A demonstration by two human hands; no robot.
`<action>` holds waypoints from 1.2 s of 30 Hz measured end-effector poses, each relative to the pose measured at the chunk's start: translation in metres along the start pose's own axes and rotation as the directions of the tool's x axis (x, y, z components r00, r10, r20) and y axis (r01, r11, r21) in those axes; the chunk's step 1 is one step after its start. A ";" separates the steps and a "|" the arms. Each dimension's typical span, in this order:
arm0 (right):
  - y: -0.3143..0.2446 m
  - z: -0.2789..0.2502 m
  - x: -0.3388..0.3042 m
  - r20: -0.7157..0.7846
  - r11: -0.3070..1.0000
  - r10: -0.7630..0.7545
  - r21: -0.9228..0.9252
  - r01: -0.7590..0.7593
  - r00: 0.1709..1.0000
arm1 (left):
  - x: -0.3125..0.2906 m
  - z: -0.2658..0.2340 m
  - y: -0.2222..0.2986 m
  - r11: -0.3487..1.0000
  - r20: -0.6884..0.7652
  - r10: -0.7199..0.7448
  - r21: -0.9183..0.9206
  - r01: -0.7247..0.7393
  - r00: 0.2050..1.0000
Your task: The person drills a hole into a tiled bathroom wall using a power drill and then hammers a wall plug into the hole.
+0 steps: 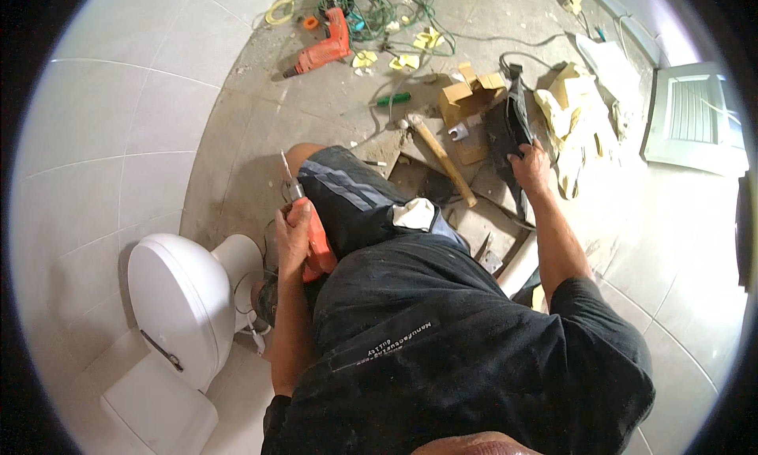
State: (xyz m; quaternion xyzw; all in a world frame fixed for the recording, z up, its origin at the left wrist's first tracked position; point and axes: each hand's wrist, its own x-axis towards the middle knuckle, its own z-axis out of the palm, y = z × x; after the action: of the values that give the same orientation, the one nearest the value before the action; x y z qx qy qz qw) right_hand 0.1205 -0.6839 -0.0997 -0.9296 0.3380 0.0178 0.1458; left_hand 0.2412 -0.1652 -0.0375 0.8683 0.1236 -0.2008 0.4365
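Note:
My left hand [292, 238] is wrapped around an orange power drill [317, 240], held beside my left thigh. Its bit points up and away from me. Out to the right, my right hand [531, 171] grips the edge of a black zippered bag [503, 143] on the floor, fingers curled at its opening; what lies inside the bag is too dark to make out. Just left of the bag are an opened cardboard box [455, 95] and a hammer [442, 161] with a wooden handle.
A white toilet [175, 297] stands at my left. Ahead lie a second orange drill [328, 48], a tangled green cord [375, 9], yellow scraps [404, 62] and a green-handled tool [393, 99]. Crumpled yellowish wrapping [564, 99] and a pale louvred panel [687, 115] are at the right.

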 end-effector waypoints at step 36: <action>-0.192 -0.075 -0.057 -0.039 0.668 -0.350 0.690 0.279 0.936 | -0.001 0.063 0.130 0.576 0.442 0.096 -0.755 0.313 0.892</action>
State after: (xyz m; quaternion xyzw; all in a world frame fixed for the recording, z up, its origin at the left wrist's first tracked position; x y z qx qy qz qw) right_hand 0.1929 -0.5296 0.0290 -0.8513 0.1473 -0.0889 0.4957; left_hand 0.2759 -0.2925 0.0210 0.4941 0.1548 -0.3382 0.7858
